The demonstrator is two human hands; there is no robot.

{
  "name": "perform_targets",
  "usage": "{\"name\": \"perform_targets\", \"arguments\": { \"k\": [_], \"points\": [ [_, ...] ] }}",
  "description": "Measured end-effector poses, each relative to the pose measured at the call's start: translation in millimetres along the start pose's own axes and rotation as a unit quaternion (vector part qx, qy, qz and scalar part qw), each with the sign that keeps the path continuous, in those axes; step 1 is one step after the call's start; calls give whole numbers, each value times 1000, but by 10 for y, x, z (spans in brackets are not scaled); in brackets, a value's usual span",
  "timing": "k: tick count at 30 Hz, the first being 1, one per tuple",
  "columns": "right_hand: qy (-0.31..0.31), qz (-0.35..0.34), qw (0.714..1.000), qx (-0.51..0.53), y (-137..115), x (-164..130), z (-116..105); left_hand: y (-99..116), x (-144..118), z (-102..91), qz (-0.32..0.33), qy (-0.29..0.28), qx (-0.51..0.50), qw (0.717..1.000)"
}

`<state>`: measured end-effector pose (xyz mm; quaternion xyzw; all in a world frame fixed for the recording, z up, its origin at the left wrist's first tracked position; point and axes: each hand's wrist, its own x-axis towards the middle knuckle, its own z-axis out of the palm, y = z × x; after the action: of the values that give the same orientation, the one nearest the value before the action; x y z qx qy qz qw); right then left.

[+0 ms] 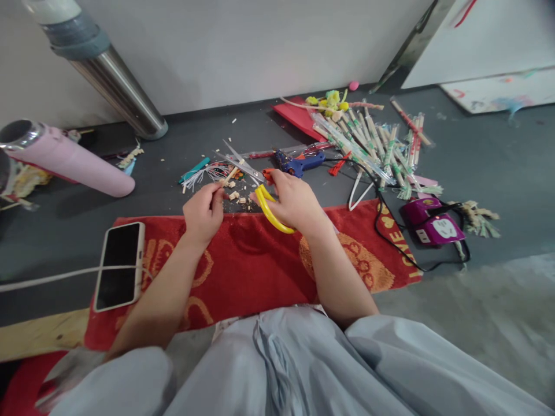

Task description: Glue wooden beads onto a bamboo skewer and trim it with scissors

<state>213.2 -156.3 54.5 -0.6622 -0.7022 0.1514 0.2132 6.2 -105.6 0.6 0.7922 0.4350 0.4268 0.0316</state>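
Note:
My right hand (291,199) grips a pair of scissors (274,216) by the yellow handles, and the two blades stand apart, pointing away to the left. Between the fingertips of my left hand (203,212) is a thin pale wooden stick (229,175), its far end close to the blades. Whether the blades touch the stick I cannot tell. Small cut wood pieces (235,196) and crumbs lie on the dark grey table between the hands. Just beyond them are a bundle of white strands (212,172) and a teal strip (196,170).
A blue glue gun (299,163) lies past my right hand, its black cord running to a purple power socket (431,222). Many wrapped sticks (364,138) are piled at right. A red towel (255,260) bears a phone (119,266). A pink bottle (73,156) and steel flask (117,86) are left.

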Motion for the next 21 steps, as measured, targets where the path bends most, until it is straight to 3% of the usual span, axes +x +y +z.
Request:
{"name": "perform_targets", "arguments": {
  "k": [5, 8, 11, 15, 21],
  "points": [
    [29, 63, 997, 29, -38, 27, 36, 56, -15, -23, 158, 77, 56, 983],
    [39, 92, 993, 68, -62, 34, 31, 162, -44, -15, 207, 35, 17, 978],
    [17, 111, 987, 117, -108, 17, 17, 248, -93, 50, 176, -37, -24, 983],
    [-24, 77, 976, 201, -179, -17, 53, 247, -187, 162, 112, -96, -80, 986],
    [-80, 62, 978, 184, -282, -22, 168, 190, -300, 245, 49, -168, -239, 955]
  ]
}}
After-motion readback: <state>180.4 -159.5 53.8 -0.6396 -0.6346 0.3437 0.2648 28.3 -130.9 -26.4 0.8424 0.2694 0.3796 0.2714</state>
